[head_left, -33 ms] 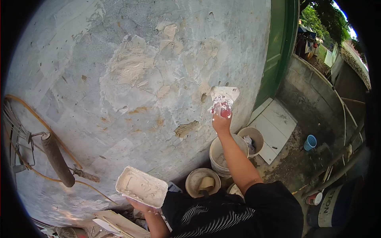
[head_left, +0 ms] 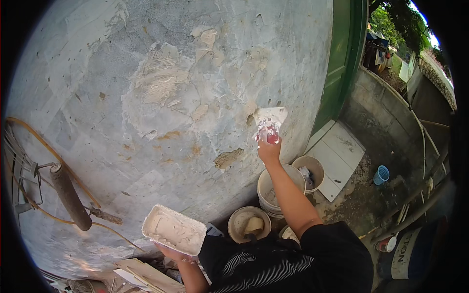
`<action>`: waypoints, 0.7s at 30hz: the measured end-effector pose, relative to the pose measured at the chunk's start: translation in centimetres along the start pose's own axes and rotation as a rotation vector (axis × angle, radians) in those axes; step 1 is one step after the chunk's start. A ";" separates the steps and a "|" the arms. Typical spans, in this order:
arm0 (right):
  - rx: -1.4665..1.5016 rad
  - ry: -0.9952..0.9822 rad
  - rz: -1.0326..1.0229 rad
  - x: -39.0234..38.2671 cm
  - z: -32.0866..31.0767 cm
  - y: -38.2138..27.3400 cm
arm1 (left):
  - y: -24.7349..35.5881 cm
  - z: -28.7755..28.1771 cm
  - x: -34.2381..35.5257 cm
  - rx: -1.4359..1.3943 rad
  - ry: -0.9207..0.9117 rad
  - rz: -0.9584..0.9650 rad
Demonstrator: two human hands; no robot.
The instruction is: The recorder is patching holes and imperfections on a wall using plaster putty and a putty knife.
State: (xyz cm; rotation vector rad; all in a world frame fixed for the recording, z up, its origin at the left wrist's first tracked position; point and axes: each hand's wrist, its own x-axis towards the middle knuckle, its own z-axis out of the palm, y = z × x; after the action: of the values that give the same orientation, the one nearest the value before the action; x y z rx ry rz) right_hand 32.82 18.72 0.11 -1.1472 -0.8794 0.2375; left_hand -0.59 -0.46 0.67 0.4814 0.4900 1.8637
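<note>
My right hand [head_left: 268, 149] grips a scraper [head_left: 268, 116] with a red handle, both spattered with pale paste, its blade at the patched grey wall [head_left: 107, 97], beside a small hole. A larger flaked patch [head_left: 228, 158] shows below it. My left hand [head_left: 176, 255], low in the view, holds a rectangular tray [head_left: 173, 230] of pale, creamy paste from underneath; its fingers are partly hidden by the tray.
Several buckets [head_left: 268, 183] stand along the wall's foot. Right are a green door [head_left: 337, 58], pale boards [head_left: 337, 156], a blue cup [head_left: 382, 175] and a dark drum [head_left: 410, 254]. A paint roller [head_left: 68, 195] and hose hang at left; loose boards [head_left: 137, 273] lie below.
My right hand has moved slightly left with the scraper along the wall. My left hand and the tray have barely moved.
</note>
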 end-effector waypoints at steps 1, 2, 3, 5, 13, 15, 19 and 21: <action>-0.005 0.004 0.002 -0.3 -0.4 0.7 | -0.2 0.1 0.0 0.003 0.023 -0.006; -0.120 -0.051 0.083 -0.6 -0.9 1.4 | -0.4 0.3 -0.1 0.006 0.046 -0.012; -0.225 -0.114 0.159 -0.7 -0.7 1.2 | -0.4 0.9 -0.1 0.007 0.047 -0.005; -0.177 -0.150 0.239 -0.4 -0.7 1.6 | -0.3 2.2 -0.4 -0.032 0.018 -0.034; -0.140 -0.118 0.275 -0.8 -0.6 3.3 | -0.4 1.9 -0.2 0.000 0.065 -0.045; -0.040 0.008 0.071 -0.1 -1.1 3.7 | -0.4 1.8 -0.2 0.013 0.075 -0.021; -0.038 -0.136 0.339 -1.4 0.5 1.7 | -0.5 1.9 -0.4 -0.025 0.085 -0.076; -0.115 -0.161 0.293 -0.6 -0.5 4.6 | -0.6 2.4 -0.4 -0.030 0.086 -0.084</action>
State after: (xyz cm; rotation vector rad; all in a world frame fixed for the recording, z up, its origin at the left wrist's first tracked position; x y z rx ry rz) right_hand 33.94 20.02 -4.22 -1.3791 -0.8728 0.5308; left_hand 1.30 -0.34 2.28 0.3566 0.5305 1.8141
